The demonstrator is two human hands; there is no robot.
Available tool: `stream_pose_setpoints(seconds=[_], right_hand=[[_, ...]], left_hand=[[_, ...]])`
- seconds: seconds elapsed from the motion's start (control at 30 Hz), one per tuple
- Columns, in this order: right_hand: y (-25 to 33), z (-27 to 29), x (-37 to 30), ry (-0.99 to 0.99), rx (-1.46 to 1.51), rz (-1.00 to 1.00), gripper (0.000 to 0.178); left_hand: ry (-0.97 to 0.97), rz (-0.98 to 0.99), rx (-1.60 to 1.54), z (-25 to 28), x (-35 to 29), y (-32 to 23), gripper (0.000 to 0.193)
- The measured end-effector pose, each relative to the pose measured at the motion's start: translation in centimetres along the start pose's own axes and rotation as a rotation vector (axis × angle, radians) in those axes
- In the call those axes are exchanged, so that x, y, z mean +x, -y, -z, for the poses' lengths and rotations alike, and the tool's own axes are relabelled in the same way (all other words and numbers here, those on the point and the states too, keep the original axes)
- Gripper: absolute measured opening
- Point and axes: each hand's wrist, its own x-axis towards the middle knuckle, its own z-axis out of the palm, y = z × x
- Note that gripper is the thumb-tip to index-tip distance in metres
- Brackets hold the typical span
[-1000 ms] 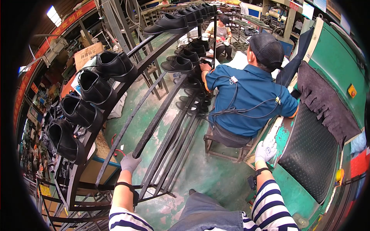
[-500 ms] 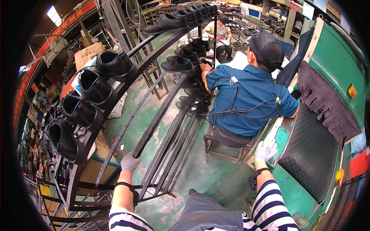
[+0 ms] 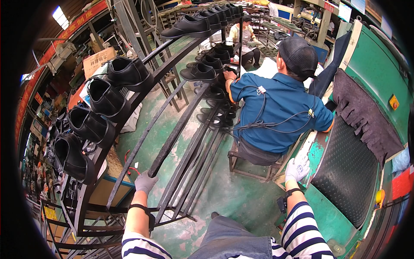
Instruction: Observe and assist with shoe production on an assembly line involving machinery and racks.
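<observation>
My left hand (image 3: 145,182), in a pale glove, is closed around the near end of a dark rail (image 3: 170,140) on a metal shoe rack. Black leather shoes (image 3: 101,98) stand in a row along the rack's top shelf at the left. Several more black shoes (image 3: 199,72) sit farther back on the lower rails. My right hand (image 3: 297,168), also gloved, lies on the edge of a green machine (image 3: 336,205) with its fingers stretched forward. Beside it is the machine's black dotted belt (image 3: 349,172), partly covered by a dark fringed cloth (image 3: 362,114).
Ahead, a co-worker in a blue shirt (image 3: 280,112) sits on a stool (image 3: 248,172) between rack and machine, one hand at the shoes. Another seated person (image 3: 245,39) is farther back. A cardboard box (image 3: 99,61) stands behind the rack. Green floor (image 3: 215,194) lies between.
The far seated person has straightened up a little and shifted their arms. My hands, the rack and the near co-worker look the same.
</observation>
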Motion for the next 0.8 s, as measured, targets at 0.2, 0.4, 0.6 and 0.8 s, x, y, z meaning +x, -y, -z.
stream_pose_setpoints(seconds=[0.2,0.4,0.6,0.8], right_hand=[[0.0,0.1,0.0,0.019,0.010,0.002,0.059],[0.1,0.0,0.0,0.031,0.006,0.001,0.059],[-0.3,-1.1,-0.1,-0.045,-0.046,0.012,0.060],[-0.2,-0.7,0.0,-0.031,-0.035,-0.003,0.060]], left_hand=[[0.000,0.004,0.002,0.2,0.0,0.0,0.049],[0.002,0.011,0.003,0.2,-0.1,0.0,0.049],[-0.014,-0.011,-0.006,0.0,-0.1,0.1,0.049],[0.005,-0.006,-0.009,0.1,0.0,-0.1,0.047]])
